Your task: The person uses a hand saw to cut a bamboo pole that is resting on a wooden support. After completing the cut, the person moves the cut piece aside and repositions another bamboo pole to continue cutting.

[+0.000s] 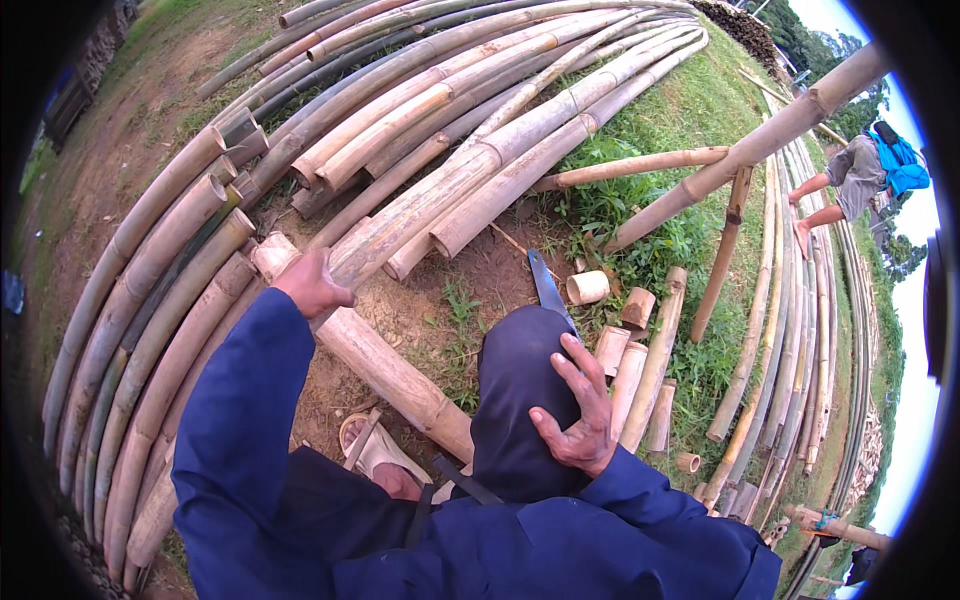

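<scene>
My left hand (pixel 312 285) is closed at the near end of a long bamboo pole (pixel 440 190); part of its grip is hidden. That pole end lies above a thick bamboo pole (pixel 395 370) running crosswise toward my legs. With fingers spread, my right hand (pixel 578 418) rests on my dark-trousered knee (pixel 515 365) and holds nothing. Just beyond this knee is a hand saw (pixel 546 285); its bluish blade shows, while the knee hides its lower part. Short cut bamboo pieces (pixel 588 288) lie to the right of the saw.
Many bamboo poles (pixel 170 290) lie in rows at left and ahead. A slanting bamboo post frame (pixel 760 140) stands at right, with more long poles (pixel 790 340) behind it. A person (pixel 860 180) stands among those. My sandalled foot (pixel 385 460) is beside the crosswise pole.
</scene>
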Demonstrator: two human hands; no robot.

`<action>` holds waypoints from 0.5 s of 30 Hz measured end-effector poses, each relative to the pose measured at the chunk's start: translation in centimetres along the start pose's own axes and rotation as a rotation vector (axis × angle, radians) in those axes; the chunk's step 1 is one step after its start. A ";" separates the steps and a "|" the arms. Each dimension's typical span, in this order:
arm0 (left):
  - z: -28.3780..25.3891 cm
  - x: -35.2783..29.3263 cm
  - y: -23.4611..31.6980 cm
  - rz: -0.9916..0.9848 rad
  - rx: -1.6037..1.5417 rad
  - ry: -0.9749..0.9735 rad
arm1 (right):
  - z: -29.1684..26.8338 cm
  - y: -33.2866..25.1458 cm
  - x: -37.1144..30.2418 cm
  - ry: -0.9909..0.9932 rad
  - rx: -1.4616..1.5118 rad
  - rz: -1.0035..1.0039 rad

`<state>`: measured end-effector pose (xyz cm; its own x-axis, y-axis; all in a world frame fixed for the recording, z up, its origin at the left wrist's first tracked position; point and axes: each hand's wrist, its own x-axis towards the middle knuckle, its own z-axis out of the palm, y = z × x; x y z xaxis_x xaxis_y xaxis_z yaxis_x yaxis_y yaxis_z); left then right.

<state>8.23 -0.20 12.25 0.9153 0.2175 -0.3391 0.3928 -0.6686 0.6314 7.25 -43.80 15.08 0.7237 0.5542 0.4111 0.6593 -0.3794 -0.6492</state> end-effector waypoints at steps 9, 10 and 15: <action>-2.7 -21.7 -15.9 -0.313 0.169 -0.097 | 0.7 20.5 -14.1 0.058 0.282 0.657; -2.0 -23.0 -17.3 -0.328 0.181 -0.069 | 1.3 21.9 -15.8 -0.022 0.090 0.555; 0.0 -24.5 -18.2 -0.366 0.258 0.010 | 3.5 23.2 -19.8 -0.148 -0.126 0.660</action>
<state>-21.36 6.63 9.09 0.7213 0.4792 -0.5001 0.6574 -0.7011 0.2764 7.49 -60.91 -10.35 0.9525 0.2693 -0.1421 0.1151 -0.7505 -0.6507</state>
